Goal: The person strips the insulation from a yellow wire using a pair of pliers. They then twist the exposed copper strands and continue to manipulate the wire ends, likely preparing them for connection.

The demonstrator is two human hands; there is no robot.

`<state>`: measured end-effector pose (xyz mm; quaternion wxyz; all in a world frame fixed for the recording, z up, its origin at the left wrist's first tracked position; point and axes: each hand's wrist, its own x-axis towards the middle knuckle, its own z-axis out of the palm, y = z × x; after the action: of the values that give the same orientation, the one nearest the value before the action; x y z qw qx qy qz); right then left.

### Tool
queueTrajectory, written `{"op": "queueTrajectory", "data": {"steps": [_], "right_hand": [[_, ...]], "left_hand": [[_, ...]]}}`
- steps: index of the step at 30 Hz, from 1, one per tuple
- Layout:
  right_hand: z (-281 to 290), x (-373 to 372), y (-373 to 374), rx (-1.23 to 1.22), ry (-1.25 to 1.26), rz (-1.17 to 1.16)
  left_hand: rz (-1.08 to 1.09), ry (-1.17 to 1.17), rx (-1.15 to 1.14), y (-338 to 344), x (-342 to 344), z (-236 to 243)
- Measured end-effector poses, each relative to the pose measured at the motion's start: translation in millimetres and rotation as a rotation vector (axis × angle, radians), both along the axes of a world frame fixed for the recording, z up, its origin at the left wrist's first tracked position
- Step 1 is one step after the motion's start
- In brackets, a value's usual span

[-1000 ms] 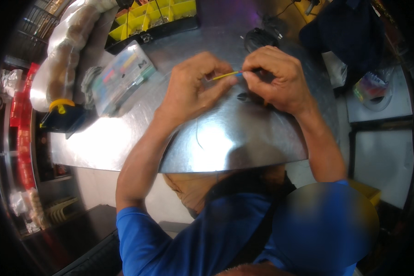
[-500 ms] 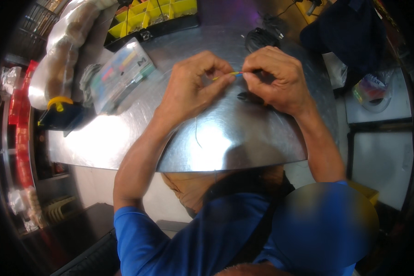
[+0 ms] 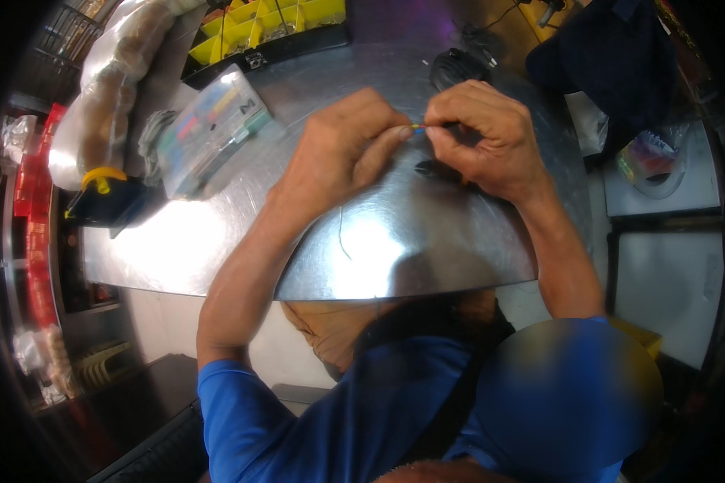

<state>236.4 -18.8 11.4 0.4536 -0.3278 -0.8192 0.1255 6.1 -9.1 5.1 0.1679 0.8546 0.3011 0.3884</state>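
Note:
My left hand (image 3: 348,138) and my right hand (image 3: 491,138) meet above a shiny metal table (image 3: 459,241). Between their fingertips runs a thin, brightly coloured wire (image 3: 418,127), with yellow-green, blue and reddish parts showing. Each hand is closed in a pinch on it, thumb against forefinger. Most of the wire is hidden by the fingers. Below the left wrist a fine dark strand (image 3: 342,233) shows against the tabletop; where its upper end goes is hidden. Beneath the right hand lies a small black object (image 3: 435,170), partly covered.
Beyond my hands lies a black coiled cable (image 3: 453,71). To the left are a clear plastic case (image 3: 209,133) with coloured contents and a black organizer with yellow compartments (image 3: 310,14). A dark cloth item (image 3: 612,60) hangs at the right; a plastic-wrapped roll (image 3: 105,101) stands far left.
My left fingers have rolled inward and closed up, covering the yellow end of the wire that stuck out before. The right hand stays almost still.

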Motion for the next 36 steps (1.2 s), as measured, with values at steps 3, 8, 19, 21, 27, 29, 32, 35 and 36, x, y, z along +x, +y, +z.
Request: {"op": "queueTrajectory", "data": {"steps": [3, 8, 19, 21, 27, 29, 32, 35, 36], "right_hand": [[0.3, 0.1, 0.0, 0.001, -0.008, -0.002], [0.4, 0.6, 1.1, 0.014, -0.017, -0.012], [0.2, -0.3, -0.7, 0.020, -0.028, -0.022], [0.1, -0.3, -0.8, 0.020, -0.030, -0.024], [0.1, -0.2, 0.4, 0.018, -0.007, -0.021], [-0.2, -0.4, 0.0, 0.020, -0.004, -0.020], [-0.2, -0.2, -0.3, 0.008, -0.027, -0.018], [-0.4, -0.7, -1.0, 0.000, -0.046, -0.021], [-0.6, -0.9, -1.0, 0.004, -0.049, -0.020]], "left_hand": [[-0.008, 0.045, 0.052, 1.5, -0.1, -0.5], [0.021, -0.063, -0.028, -0.7, 1.0, 1.5], [0.012, 0.045, 0.037, -2.1, 2.2, 2.3], [0.023, 0.078, 0.023, -2.9, 2.3, 2.1], [0.007, 0.027, -0.065, -2.8, 0.9, 2.7], [-0.002, 0.034, -0.034, -1.8, 0.6, 3.4], [0.005, 0.014, -0.021, 0.2, 1.0, 3.7], [0.028, -0.011, -0.053, -0.5, 1.2, 3.2], [0.036, -0.018, -0.069, -1.2, 1.3, 3.1]]}}
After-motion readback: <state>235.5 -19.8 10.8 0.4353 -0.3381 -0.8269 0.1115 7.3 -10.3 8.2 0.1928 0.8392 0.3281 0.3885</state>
